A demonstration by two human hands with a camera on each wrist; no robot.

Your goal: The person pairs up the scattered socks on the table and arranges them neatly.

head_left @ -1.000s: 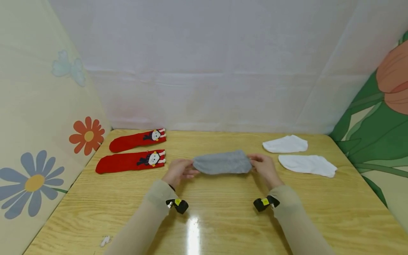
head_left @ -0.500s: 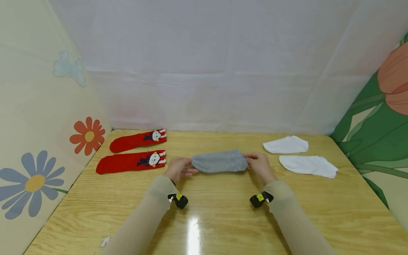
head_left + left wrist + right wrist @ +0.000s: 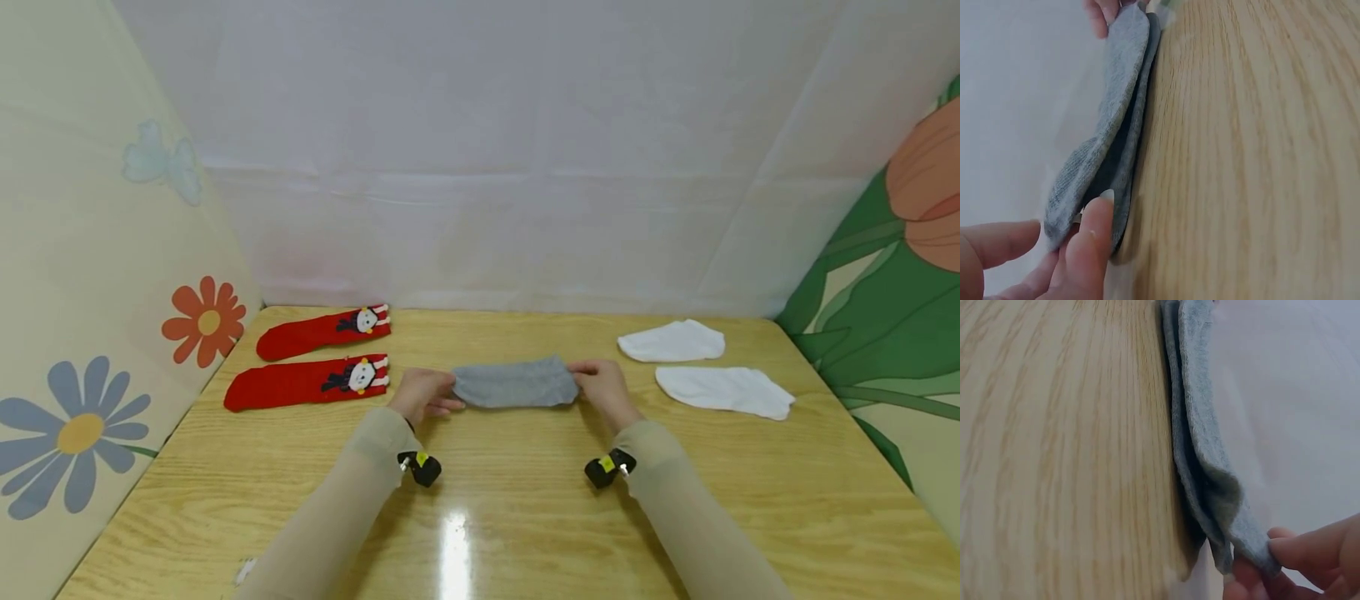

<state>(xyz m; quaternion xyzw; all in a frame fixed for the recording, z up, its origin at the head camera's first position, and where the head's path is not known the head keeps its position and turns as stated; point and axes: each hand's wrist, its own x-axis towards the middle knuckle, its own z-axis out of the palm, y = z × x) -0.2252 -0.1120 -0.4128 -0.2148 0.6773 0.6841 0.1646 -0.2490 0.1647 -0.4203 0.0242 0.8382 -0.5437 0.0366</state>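
Observation:
A pair of grey socks, laid one on the other, is stretched between my two hands just above the wooden table. My left hand pinches the left end; in the left wrist view the grey socks run away from my fingers. My right hand pinches the right end, and the right wrist view shows the grey socks held at the corner by my fingertips. Both layers hang close to the tabletop.
Two red socks with a cartoon figure lie side by side at the far left. Two white socks lie at the far right. White sheeting backs the table, and flowered panels close in both sides.
Both hands have carried the grey socks a little farther from me and lower toward the table, and my hands have drawn slightly closer together.

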